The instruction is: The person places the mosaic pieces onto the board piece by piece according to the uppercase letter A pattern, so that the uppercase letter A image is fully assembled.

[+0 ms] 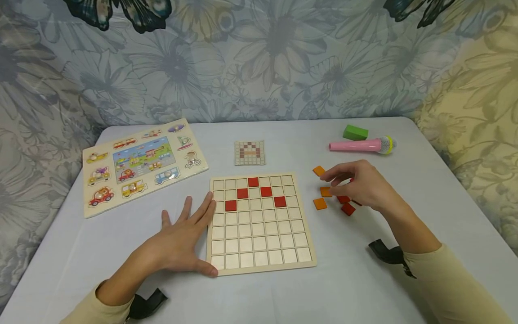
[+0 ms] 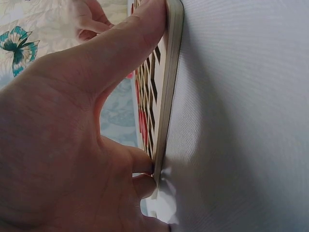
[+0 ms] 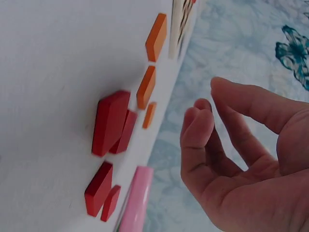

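A square wooden grid board lies in the middle of the table, with several red tiles set in its upper cells. My left hand is spread along the board's left side. Its thumb rests on the near left corner and its fingertips touch the edge higher up. To the right, my right hand hovers over loose tiles with bent fingers. In the right wrist view, thumb and fingertips stand apart with nothing between them. Under it lie several loose red tiles, one overlapping another, and three orange tiles.
A small pattern card lies beyond the board. At the back left is a wooden vehicle puzzle. A pink toy microphone and a green block lie at the back right. Floral cloth hangs behind the table.
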A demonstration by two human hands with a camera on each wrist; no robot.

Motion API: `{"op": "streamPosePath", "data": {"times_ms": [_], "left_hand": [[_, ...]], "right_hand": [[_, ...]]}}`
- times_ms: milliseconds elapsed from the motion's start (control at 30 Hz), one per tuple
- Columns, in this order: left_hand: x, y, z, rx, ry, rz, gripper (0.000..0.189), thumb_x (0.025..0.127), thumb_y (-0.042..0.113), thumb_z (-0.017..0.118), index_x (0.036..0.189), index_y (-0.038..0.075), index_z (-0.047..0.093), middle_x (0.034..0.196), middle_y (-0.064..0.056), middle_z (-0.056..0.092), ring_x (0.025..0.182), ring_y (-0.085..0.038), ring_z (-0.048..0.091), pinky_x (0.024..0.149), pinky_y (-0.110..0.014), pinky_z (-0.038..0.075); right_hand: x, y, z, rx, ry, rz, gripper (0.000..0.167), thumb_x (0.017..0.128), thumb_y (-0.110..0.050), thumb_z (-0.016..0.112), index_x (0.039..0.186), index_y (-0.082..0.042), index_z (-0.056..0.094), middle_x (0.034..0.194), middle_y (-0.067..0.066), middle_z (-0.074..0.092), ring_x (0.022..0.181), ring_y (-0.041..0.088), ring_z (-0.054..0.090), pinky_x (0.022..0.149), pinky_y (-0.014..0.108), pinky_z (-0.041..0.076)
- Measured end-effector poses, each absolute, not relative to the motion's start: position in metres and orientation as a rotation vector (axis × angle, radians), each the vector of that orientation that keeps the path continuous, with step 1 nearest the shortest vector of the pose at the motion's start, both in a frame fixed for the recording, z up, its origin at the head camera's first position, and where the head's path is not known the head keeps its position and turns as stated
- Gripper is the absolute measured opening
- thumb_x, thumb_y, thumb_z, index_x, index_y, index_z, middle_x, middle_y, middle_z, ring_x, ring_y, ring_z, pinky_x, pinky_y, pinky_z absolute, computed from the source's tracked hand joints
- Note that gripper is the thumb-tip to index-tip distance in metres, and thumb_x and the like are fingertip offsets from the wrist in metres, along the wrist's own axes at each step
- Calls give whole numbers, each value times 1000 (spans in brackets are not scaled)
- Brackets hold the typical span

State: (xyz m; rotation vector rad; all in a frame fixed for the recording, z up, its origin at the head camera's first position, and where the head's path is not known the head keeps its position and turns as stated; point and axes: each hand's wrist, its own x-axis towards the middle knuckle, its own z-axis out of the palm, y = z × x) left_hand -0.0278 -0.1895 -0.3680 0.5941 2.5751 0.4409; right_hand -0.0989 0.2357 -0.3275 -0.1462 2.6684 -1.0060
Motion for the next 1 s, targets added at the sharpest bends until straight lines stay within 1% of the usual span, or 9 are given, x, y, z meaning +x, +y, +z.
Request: {"op": "streamPosePath", "data": {"times_ms": [100, 133, 167, 233, 367, 600, 767, 900, 1000], "left_hand": [[-28, -189, -368, 593, 2573, 445, 147, 62, 74, 87, 169, 12, 9, 177, -1, -9, 158, -54, -6, 98, -95, -1], [-28, -189, -368, 591, 2573, 447, 147, 62, 74, 87, 169, 12, 9, 177, -1, -9, 158, -54, -6, 98, -95, -1], [-28, -189, -368, 590, 2572, 448, 147, 62, 74, 87, 169, 11, 9, 177, -1, -9, 158, -54, -6, 98, -95, -1], [-28, -189, -368, 588, 2572, 449, 147, 61, 74, 87, 169, 11, 9, 177, 0, -9, 158, -54, -6, 98, -95, -1], [-28, -190, -369, 587, 2570, 449, 147, 62, 74, 87, 169, 11, 9, 177, -1, -8, 158, -53, -6, 98, -95, -1], [-28, -190, -368, 589, 2570, 446, 146, 62, 75, 87, 169, 12, 9, 177, 0, -9, 158, -53, -7, 98, -95, -1], [-27, -190, -368, 599, 2581, 432, 146, 62, 75, 86, 169, 12, 8, 177, -1, -9, 158, -53, -6, 98, -95, 0], [-27, -191, -368, 597, 2582, 434, 146, 62, 75, 86, 169, 12, 8, 177, -1, -8, 158, -53, -6, 98, -95, 0], [-27, -191, -368, 597, 2582, 438, 146, 62, 74, 87, 169, 12, 9, 177, -1, -8, 158, -53, -6, 98, -95, 0]], "right_hand": [[-99, 244, -329, -147, 2668, -979, 25, 90, -13, 78, 115, -12, 79, 105, 9, 75, 88, 21, 63, 63, 29, 48], [-100, 247, -330, -155, 2670, -963, 26, 90, -13, 78, 115, -12, 79, 106, 8, 75, 96, 21, 63, 66, 30, 49], [-100, 250, -331, -156, 2666, -952, 26, 90, -12, 78, 116, -13, 79, 108, 8, 75, 98, 22, 63, 68, 30, 50], [-102, 255, -332, -159, 2659, -924, 27, 89, -12, 78, 116, -13, 79, 110, 8, 75, 101, 23, 63, 69, 30, 51], [-106, 264, -335, -179, 2655, -866, 29, 87, -10, 78, 116, -11, 79, 110, 8, 75, 103, 25, 62, 70, 31, 52], [-109, 271, -340, -175, 2640, -742, 34, 81, 2, 69, 110, -11, 80, 104, 10, 72, 102, 28, 60, 71, 33, 51], [-110, 271, -344, -202, 2619, -729, 35, 77, 6, 70, 106, -10, 80, 101, 8, 72, 99, 29, 60, 68, 32, 54], [-111, 271, -345, -236, 2630, -720, 37, 75, 7, 69, 105, -11, 81, 96, 6, 70, 94, 26, 59, 64, 31, 51], [-112, 270, -346, -247, 2636, -712, 36, 76, 6, 69, 105, -11, 81, 94, 5, 69, 92, 24, 58, 63, 30, 51]]}}
